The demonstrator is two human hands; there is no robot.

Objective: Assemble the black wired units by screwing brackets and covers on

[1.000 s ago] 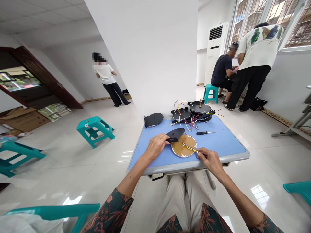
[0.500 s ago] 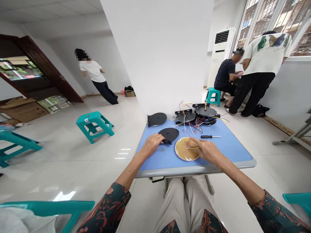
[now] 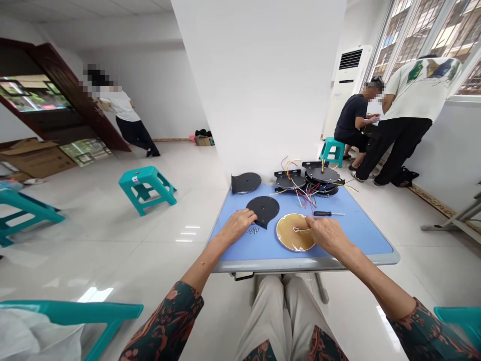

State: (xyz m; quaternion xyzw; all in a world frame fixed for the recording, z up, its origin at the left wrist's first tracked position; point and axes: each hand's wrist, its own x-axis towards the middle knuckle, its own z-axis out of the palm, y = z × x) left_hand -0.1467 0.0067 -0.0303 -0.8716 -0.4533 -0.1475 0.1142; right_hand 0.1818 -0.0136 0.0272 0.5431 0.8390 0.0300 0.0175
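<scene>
My left hand (image 3: 239, 224) has its fingers closed on the near left edge of a black round metal plate (image 3: 263, 209) with a bracket edge. Just below that plate lies a small pile of screws (image 3: 254, 230). In front of me a round gold-coloured disc (image 3: 289, 239) with a pale rim rests on the table. Thin red and yellow wires (image 3: 303, 228) come out of its middle. My right hand (image 3: 327, 233) pinches these wires at the disc's right side.
A screwdriver (image 3: 327, 214) lies behind my right hand on the blue table (image 3: 361, 238). Wired black round assemblies (image 3: 322, 175) are stacked at the back right; another black plate (image 3: 248, 182) sits at the back left. A green stool (image 3: 146, 188) stands left. Several people are in the room.
The black plate under my left hand has turned, its bracket edge now pointing nearer to me. My right fingers have closed round the wires. A person at the left has moved towards the door.
</scene>
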